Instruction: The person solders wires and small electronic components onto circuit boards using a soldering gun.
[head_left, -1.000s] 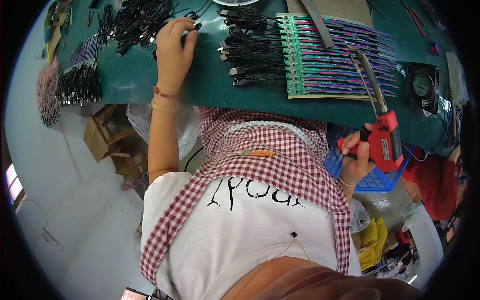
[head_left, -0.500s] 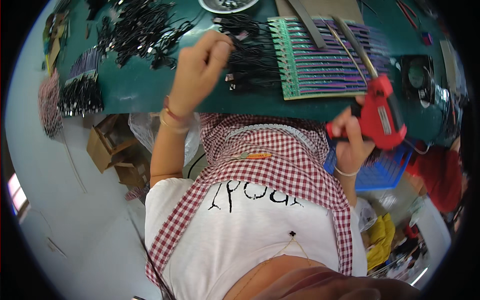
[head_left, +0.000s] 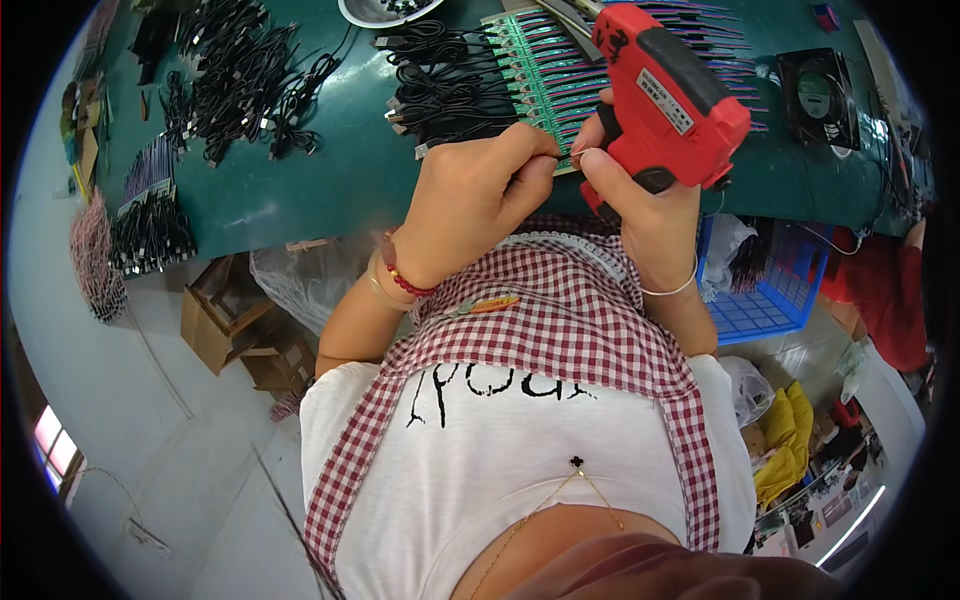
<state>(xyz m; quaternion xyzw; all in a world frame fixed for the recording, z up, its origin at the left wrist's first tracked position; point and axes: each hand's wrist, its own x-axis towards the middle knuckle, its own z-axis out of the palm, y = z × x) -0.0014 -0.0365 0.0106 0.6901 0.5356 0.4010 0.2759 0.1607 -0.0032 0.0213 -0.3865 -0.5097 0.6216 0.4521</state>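
My right hand (head_left: 655,215) is wrapped round the handle of a red and black soldering gun (head_left: 665,95), its metal tip pointing up and left over the green circuit board panel (head_left: 530,80). Close beside it, at the panel's near edge, my left hand (head_left: 480,195) is closed in a pinch. A thin light strand seems to run between the two hands' fingertips; what the left fingers hold is too small to make out. Black USB cables (head_left: 450,90) lie along the panel's left side, and purple and dark wires (head_left: 690,60) stick out to its right.
A heap of black cables (head_left: 240,80) covers the table's left part, with a bundle of finished-looking leads (head_left: 150,220) at the left edge. A metal bowl (head_left: 390,10) stands at the back. A black fan (head_left: 820,100) lies right. A blue crate (head_left: 770,295) sits below the table.
My left hand has come down and right to the panel's near edge. My right hand has brought the soldering gun left and up, so both hands now meet.
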